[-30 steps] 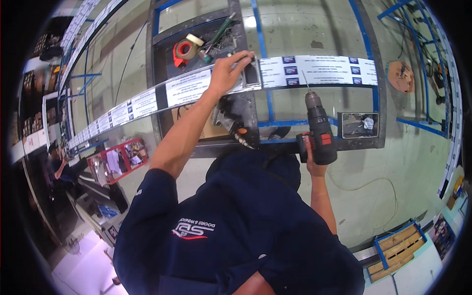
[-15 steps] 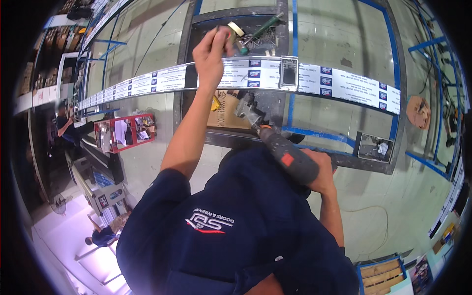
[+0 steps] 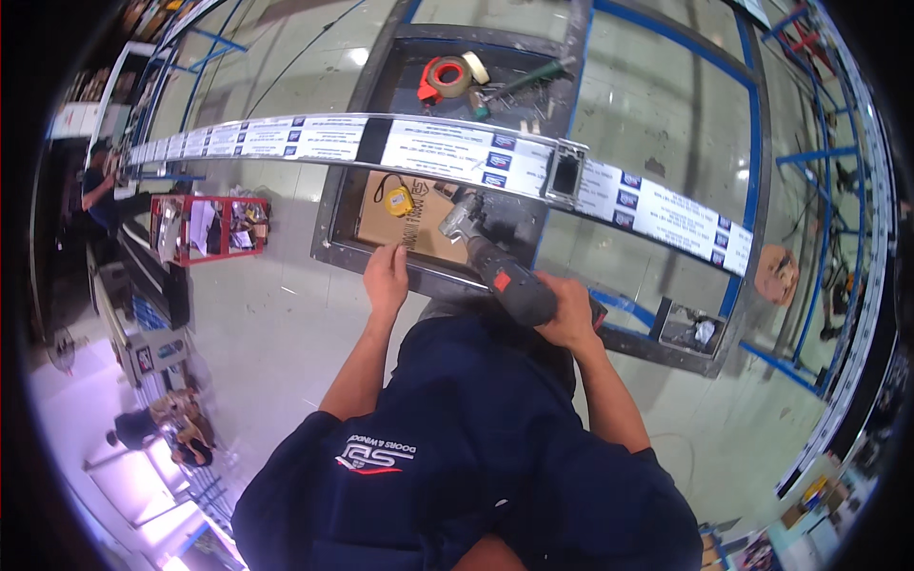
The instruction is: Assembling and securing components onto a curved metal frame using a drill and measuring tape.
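Observation:
My right hand (image 3: 569, 312) is wrapped round the grip of a black cordless drill (image 3: 514, 284) with a red patch. A metal angled head (image 3: 461, 219) at its front points far-left, over the brown cardboard (image 3: 428, 233) in the near tray. At that tray's front edge is my left hand (image 3: 386, 278), its fingers drawn together; whatever they may hold is too small to make out. A yellow tape measure (image 3: 400, 200) with a dark strap lies on the cardboard. Beyond, a long aluminium profile (image 3: 428, 150) in printed white film crosses the bench frame.
The far tray (image 3: 405, 68) holds a tape dispenser (image 3: 446, 78), a cream tape roll (image 3: 475, 67), a green-handled tool (image 3: 538, 74) and loose screws. A short profile piece (image 3: 566, 173) stands on the long one. A red cart (image 3: 224, 228) is at left; other people are farther off.
My left hand has come back from the far tray to the near tray's front edge. The drill, in my right hand, has shifted slightly left and nearer; the view has moved too.

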A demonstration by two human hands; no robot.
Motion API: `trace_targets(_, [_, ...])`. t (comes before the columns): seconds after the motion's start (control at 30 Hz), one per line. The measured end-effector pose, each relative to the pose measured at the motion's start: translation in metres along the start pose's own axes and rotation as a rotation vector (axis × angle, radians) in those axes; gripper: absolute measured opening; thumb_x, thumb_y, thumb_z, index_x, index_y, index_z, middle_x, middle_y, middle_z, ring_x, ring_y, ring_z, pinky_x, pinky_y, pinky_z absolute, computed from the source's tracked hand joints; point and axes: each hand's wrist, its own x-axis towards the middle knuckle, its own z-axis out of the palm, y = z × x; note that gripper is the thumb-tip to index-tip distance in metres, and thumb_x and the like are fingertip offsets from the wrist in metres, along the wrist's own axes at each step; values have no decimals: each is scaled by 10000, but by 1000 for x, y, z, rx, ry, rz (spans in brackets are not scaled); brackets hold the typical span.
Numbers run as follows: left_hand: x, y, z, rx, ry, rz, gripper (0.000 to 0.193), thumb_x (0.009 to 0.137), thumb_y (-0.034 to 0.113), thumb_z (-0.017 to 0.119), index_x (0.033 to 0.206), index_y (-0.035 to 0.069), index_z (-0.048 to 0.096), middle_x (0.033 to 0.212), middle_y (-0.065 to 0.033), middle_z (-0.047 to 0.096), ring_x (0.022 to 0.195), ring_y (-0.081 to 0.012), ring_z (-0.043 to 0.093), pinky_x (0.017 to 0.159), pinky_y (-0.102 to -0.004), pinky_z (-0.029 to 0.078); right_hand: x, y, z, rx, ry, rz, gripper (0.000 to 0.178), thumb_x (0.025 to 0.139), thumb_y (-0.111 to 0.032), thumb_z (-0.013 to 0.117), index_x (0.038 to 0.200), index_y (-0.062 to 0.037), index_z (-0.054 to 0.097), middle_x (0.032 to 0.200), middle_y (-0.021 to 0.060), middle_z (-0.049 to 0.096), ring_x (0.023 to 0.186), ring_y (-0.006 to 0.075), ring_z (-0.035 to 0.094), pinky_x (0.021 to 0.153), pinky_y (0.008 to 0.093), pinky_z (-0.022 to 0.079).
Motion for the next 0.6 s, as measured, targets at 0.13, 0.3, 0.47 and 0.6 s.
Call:
trace_targets(0.13, [19, -8, 9, 132, -30, 108, 193, 1008, 188, 634, 1073, 32, 727, 988, -183, 732, 961, -405, 680, 845, -502, 524, 8, -11, -13, 78, -44, 28, 453, 705, -210, 839, 1143, -138, 746, 1003, 181, 752, 973, 431, 700, 841, 484, 562])
trace_targets(0.3, [13, -23, 26, 173, -248, -153, 331, 1039, 337, 510, 1049, 75, 713, 1041, -207, 727, 992, -429, 684, 866, -562, 531, -25, 8, -19, 26, -21, 21, 403, 674, -131, 856, 1059, -58, 760, 906, 164, 769, 844, 337, 759, 789, 412, 563])
trace_targets(0.47, [18, -15, 28, 220, -247, -131, 335, 1037, 350, 492, 1066, 79, 688, 1026, -206, 729, 946, -423, 704, 847, -551, 557, -105, 76, -7, 1, 304, 417, 621, 742, -211, 933, 1191, 62, 601, 1058, 187, 630, 979, 304, 652, 898, 439, 513])
trace_targets(0.6, [13, -17, 19, 287, -266, -174, 313, 1003, 346, 547, 1046, 66, 677, 1001, -181, 728, 955, -399, 705, 833, -521, 565, -101, 60, -21, 137, 248, 375, 514, 810, -173, 866, 1212, 71, 658, 1118, 231, 693, 1011, 279, 677, 905, 451, 521])
